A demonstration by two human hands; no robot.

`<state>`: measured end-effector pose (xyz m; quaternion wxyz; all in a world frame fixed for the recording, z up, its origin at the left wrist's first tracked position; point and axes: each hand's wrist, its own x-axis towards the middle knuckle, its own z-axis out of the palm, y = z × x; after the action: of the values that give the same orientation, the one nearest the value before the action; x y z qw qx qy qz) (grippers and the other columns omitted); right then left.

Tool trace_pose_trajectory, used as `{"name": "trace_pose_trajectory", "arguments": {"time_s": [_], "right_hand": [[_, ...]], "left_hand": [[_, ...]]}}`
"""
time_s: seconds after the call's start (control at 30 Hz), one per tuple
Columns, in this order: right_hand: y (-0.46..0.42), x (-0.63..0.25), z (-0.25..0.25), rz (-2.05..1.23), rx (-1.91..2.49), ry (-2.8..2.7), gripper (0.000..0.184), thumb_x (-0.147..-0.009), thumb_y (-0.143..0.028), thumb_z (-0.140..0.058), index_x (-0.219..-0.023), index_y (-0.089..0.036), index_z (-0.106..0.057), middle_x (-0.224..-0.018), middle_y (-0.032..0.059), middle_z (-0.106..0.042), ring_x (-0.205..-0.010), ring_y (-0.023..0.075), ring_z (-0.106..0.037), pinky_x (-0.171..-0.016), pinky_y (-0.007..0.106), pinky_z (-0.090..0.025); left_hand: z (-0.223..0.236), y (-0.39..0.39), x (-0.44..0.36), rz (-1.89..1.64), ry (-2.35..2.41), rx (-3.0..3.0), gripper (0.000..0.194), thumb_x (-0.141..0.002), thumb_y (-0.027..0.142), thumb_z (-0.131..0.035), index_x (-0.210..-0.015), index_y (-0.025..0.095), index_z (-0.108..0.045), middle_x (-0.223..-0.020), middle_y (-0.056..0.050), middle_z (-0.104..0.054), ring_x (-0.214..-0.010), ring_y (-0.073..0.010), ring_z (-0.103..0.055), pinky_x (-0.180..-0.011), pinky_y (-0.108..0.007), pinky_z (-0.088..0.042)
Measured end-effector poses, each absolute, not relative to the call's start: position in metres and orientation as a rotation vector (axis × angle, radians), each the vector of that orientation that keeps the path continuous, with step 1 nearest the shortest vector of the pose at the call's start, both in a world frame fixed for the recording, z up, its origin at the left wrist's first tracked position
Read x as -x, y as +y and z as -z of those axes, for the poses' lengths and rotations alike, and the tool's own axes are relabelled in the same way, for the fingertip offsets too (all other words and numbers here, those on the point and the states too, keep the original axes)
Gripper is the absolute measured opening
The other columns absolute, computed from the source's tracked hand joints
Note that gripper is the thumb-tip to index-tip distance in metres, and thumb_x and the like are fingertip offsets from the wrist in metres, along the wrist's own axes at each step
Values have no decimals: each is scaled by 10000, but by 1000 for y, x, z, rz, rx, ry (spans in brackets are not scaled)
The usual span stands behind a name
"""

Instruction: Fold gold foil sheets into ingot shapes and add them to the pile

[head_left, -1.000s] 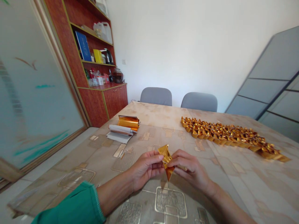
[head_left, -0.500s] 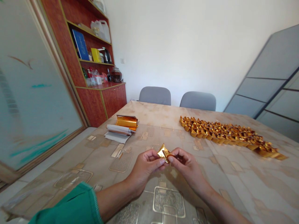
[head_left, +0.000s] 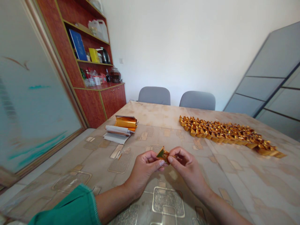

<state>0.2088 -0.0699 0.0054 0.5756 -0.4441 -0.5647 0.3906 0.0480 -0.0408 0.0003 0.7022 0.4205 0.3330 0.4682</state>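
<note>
A small folded gold foil paper piece is held above the table, with a pointed peak sticking up. My left hand pinches its left side between thumb and fingers. On its right side, my right hand grips it with thumb and index finger. The fingertips hide the lower part of the piece. To the right lie rows of many similar folded gold paper pieces, packed close together. At the left are a stack of gold foil sheets and a stack of white-backed paper.
The table has a patterned cover. Two grey chairs stand at its far side against the white wall. A red-brown cabinet with bottles and a kettle is at the left, beside a frosted sliding door.
The foil piece has turned in my fingers, its front facet now darker and its peak a little lower. My hands stay in nearly the same place. The view has shifted slightly.
</note>
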Motion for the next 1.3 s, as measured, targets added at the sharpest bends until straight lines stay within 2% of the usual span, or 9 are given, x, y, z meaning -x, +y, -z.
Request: {"name": "trace_pose_trajectory", "arguments": {"time_s": [0.17, 0.37, 0.7, 1.3], "right_hand": [[-72, -211, -10, -762, 984, -1518, 202, -858, -374, -711, -749, -209, -670, -768, 5, -618, -720, 161, -558, -652, 273, -424], [-71, -210, -3, -757, 1057, -1443, 240, -946, -349, -591, -749, -212, -582, -741, -7, -595, -689, 154, -547, -638, 273, -429], [-70, -207, -4, -493, 1144, -1605, 228, -908, -240, -603, -691, -212, -538, -770, 14, -619, -710, 161, -576, -632, 269, -434], [-73, -207, -4, -544, 1163, -1654, 219, -940, -258, -574, -727, -212, -552, -748, -2, -612, -689, 153, -566, -640, 267, -425]], "left_hand": [[1, -38, -47, -1051, 745, -910, 390, -542, 364, -934, -693, 136, -656, -648, 14, -679, -594, -86, -594, -593, -180, -463], [1, -42, -49, -1000, 717, -935, 365, -570, 361, -923, -684, 137, -659, -651, 4, -685, -603, -94, -612, -580, -178, -463], [10, -41, -51, -1016, 761, -1038, 296, -605, 330, -888, -688, 134, -683, -636, 19, -659, -591, -97, -594, -572, -196, -499], [11, -40, -51, -974, 781, -1005, 361, -570, 369, -899, -673, 135, -644, -614, 18, -650, -568, -96, -589, -567, -193, -464]]}}
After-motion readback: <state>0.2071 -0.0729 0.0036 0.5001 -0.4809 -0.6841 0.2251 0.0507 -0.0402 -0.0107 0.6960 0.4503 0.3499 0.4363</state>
